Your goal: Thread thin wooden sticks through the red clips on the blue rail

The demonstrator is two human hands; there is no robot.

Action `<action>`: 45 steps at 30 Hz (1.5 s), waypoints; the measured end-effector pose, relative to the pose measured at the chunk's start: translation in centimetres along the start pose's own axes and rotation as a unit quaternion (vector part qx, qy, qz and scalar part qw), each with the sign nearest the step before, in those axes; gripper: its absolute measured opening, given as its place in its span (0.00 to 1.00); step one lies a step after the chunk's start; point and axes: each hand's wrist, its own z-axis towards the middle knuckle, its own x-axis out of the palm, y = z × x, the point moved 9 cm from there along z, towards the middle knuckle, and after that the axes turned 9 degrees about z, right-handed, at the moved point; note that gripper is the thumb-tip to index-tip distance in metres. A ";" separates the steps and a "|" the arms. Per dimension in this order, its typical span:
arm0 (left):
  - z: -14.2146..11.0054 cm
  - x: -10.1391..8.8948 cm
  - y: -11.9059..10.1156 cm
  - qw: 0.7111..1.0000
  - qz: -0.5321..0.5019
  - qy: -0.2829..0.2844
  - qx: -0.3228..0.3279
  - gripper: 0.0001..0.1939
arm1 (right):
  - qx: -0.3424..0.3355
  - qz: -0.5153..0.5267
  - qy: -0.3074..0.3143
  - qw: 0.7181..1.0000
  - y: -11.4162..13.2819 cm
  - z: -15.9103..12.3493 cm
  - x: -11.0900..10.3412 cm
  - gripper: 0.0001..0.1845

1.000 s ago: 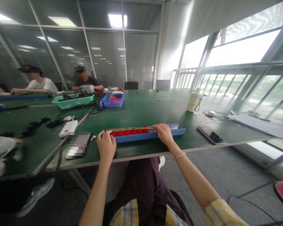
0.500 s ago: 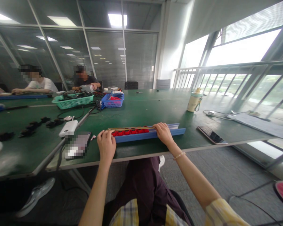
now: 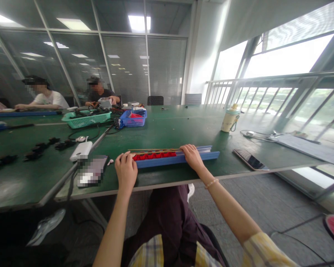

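A long blue channel (image 3: 167, 161) lies on the table before me, with a row of red pieces (image 3: 156, 155) inside its left and middle part. Thin tan strands (image 3: 163, 150) run lengthwise over the red pieces, from one of my hands to the other. My left hand (image 3: 126, 168) is closed at the channel's left end, fingertips pinching the strands there. Towards the right, my right hand (image 3: 192, 155) bends over the channel and pinches the strands' other end. Both hands hide the strand ends. The channel's right end sticks out past my right hand, with a pale inner surface.
Left of the channel are a phone (image 3: 93, 170), an earbud (image 3: 110, 162) and a white power bank (image 3: 81, 151). A green basket (image 3: 86, 120) and a blue basket (image 3: 133, 120) stand farther back. Rightwards are a bottle (image 3: 229, 120) and another phone (image 3: 250, 159). Co-workers sit across the table.
Both hands stay nearly in place. The tan strands now look more spread apart over the red pieces. A co-worker's hands and the grey box in them have shifted slightly. A white object has left the left edge.
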 end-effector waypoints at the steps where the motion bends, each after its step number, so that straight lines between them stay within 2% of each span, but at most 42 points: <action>1: 0.0 -0.1 -0.1 1.000 -0.002 -0.001 0.003 0.12 | 0.000 0.007 0.001 1.000 0.0 0.0 0.1 0.11; 6: 0.1 -0.1 -0.4 1.000 -0.020 -0.009 0.021 0.11 | 0.014 0.024 0.004 1.000 -0.3 0.0 0.2 0.12; 12: -0.1 0.5 0.2 1.000 -0.029 -0.012 0.001 0.14 | 0.009 0.008 0.002 1.000 0.1 0.2 -0.2 0.13; 17: -0.2 0.6 0.2 1.000 -0.026 -0.012 0.009 0.14 | -0.007 -0.001 0.002 1.000 0.6 0.4 -0.3 0.15; 29: -0.3 0.9 0.3 0.999 -0.038 -0.005 0.006 0.17 | 0.015 0.022 0.003 1.000 0.0 0.5 0.3 0.17; 45: -0.3 0.8 0.2 0.999 -0.033 -0.010 0.004 0.16 | 0.034 0.033 0.012 0.999 0.2 0.7 0.2 0.14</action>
